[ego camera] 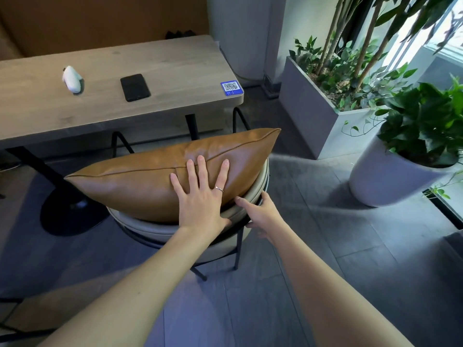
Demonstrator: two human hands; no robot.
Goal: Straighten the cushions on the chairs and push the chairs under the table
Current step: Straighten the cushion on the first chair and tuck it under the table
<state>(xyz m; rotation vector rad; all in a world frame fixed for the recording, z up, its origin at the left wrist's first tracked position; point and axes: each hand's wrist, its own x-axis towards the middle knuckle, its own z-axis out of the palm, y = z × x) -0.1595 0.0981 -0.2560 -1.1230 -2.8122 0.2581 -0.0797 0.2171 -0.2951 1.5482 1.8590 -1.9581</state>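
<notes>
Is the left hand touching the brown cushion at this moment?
Touching. The head view shows the left hand lying flat, fingers spread, on the brown cushion, with no gap under the palm.

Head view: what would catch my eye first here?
The brown cushion on the chair at centre, with the left hand spread flat on it. The right hand grips the chair's rim beside it. Behind, a black phone lies on the table, and plants fill the right.
</notes>
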